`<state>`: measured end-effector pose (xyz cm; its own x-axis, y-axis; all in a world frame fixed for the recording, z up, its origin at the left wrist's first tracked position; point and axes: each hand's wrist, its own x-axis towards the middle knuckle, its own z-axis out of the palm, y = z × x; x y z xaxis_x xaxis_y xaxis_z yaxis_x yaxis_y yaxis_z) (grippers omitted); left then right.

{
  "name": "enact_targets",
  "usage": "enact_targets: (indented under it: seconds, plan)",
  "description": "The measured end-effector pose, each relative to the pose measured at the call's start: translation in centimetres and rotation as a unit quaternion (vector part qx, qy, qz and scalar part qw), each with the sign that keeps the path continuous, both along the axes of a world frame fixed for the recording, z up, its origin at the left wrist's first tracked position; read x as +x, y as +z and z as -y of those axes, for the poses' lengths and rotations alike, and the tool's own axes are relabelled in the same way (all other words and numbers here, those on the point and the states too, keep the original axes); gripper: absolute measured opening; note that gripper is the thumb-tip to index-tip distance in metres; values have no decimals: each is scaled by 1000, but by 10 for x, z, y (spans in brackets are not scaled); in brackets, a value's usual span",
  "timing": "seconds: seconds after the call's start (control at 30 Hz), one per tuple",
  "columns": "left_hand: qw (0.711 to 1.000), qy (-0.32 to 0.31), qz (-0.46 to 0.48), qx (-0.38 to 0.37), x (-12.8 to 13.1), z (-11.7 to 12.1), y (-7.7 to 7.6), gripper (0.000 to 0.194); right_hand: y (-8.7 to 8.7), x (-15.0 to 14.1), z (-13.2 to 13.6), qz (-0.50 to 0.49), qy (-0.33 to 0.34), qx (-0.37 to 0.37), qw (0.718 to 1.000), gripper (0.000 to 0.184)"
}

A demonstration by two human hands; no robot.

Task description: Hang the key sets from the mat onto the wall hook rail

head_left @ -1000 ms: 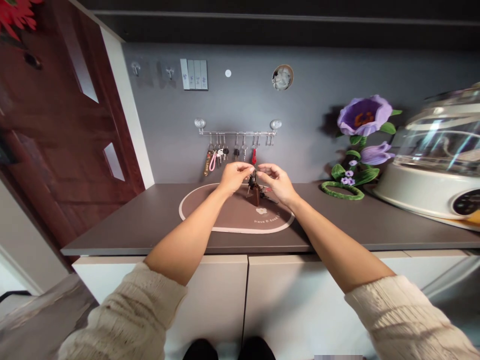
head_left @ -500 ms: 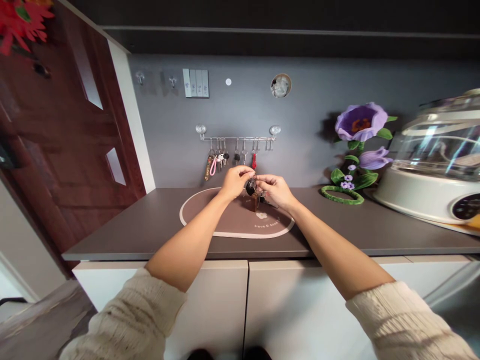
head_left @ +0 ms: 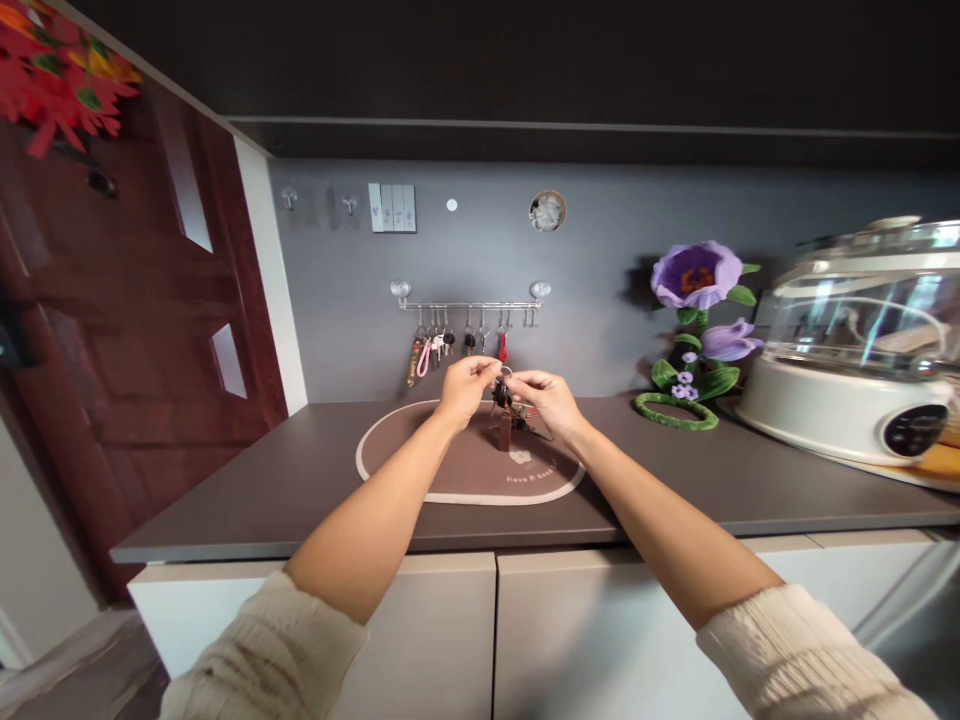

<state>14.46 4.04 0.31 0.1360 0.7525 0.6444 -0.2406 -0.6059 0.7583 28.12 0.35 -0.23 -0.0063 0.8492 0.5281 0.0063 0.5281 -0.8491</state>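
Between my two hands a bunch of keys [head_left: 502,396] hangs from a metal key ring [head_left: 507,371]. My left hand [head_left: 466,387] pinches the ring from the left, thumb against fingers. From the right, my right hand [head_left: 545,400] pinches it too, its fingers curled. A brown tag [head_left: 505,433] dangles below the keys. Underneath lies an oval brown mat [head_left: 420,470] with a pale rim; more keys [head_left: 525,420] seem to lie on it, partly hidden by my right hand. Behind my hands, several key sets [head_left: 442,343] hang on a clear hook rail [head_left: 472,305].
On the counter [head_left: 247,480] at right stand purple fabric flowers [head_left: 697,275] with a green ring base, and a white appliance [head_left: 817,400] with a clear cover. A dark shelf [head_left: 525,70] overhangs above. A reddish door [head_left: 135,350] is at left.
The camera view has tilted up, so everything sits lower in the picture. Both hands stay at the key ring; the keys and tag have turned between them.
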Motion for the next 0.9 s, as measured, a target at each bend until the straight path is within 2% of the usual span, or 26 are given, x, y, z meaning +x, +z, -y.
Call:
enact_targets:
  seconds: [0.27,0.5,0.7,0.83,0.9]
  plan:
    - [1000,14,9,-17,2,4,-1,29,3,-2,-2,-28,-24,15,999,22]
    - [997,80,-9,-6,-1,-4,-7,28,11,3,-10,-96,-5,-7,995,25]
    - [986,152,-68,23,-1,-8,-14,23,29,11,-22,-126,16,-8,992,22]
    - [970,195,-128,64,1,-8,-21,20,46,17,-38,-132,-2,-29,991,9]
    - [961,212,-155,83,2,-9,-24,19,54,19,-47,-126,-18,-39,991,11]
